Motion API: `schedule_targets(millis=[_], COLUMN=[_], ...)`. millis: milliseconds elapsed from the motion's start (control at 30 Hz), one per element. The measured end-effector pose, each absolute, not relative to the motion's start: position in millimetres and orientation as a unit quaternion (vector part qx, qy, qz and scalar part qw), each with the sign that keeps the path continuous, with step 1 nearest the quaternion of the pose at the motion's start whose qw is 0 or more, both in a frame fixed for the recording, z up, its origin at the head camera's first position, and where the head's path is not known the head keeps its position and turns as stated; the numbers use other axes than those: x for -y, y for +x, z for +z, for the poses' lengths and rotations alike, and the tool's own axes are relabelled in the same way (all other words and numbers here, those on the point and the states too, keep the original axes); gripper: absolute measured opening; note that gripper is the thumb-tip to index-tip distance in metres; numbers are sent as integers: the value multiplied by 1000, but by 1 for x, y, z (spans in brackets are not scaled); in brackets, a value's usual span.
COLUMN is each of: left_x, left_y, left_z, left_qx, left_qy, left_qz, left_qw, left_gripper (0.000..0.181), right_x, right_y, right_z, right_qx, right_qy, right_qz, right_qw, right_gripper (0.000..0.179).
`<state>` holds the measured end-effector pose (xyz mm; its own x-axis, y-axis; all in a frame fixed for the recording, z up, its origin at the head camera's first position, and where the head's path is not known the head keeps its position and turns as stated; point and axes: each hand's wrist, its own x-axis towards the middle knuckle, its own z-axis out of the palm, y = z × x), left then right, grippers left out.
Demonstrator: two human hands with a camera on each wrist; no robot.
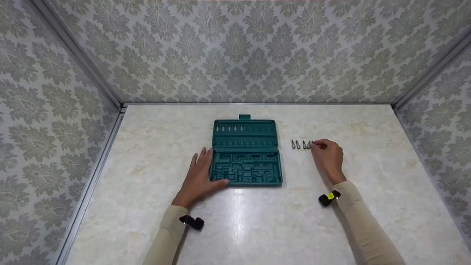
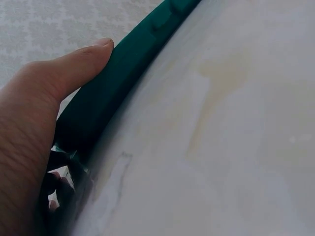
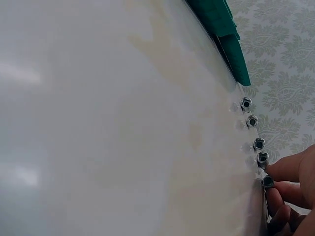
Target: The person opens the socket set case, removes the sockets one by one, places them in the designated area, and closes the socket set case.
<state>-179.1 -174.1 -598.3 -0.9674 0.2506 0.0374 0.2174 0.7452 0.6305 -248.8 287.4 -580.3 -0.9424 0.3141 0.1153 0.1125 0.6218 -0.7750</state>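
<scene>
An opened green plastic case (image 1: 244, 148) lies on the table, its moulded lower half toward me. My left hand (image 1: 197, 180) rests on its near left corner, thumb along the front rim and the other fingers stretched along the left side. In the left wrist view the thumb (image 2: 83, 66) presses against the green wall. To the right of the case stands a row of small metal sockets (image 1: 298, 144), their square-looking open ends showing in the right wrist view. My right hand (image 1: 328, 156) pinches the rightmost socket (image 3: 267, 182) between thumb and fingertips, right beside its neighbour (image 3: 263, 158).
Several small pale bits (image 1: 229, 129) sit in the upper left slots of the case's far half. A latch tab (image 1: 244, 117) sticks out at the far edge. Patterned walls (image 1: 235, 55) border the marbled table (image 1: 147, 147) at the back and sides.
</scene>
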Motion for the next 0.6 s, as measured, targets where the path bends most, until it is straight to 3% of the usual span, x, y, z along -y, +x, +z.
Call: schedule_targets(millis=[600], left_x=[175], left_y=[-178], left_z=[-599], left_qx=[-932], left_qy=[126], left_qz=[340], left_qw=[23], left_gripper=[134], right_x=[-301], right_y=[-247], right_z=[-563], right_qx=[870], right_qy=[-120], right_qz=[468], right_qw=[102], right_gripper=[30])
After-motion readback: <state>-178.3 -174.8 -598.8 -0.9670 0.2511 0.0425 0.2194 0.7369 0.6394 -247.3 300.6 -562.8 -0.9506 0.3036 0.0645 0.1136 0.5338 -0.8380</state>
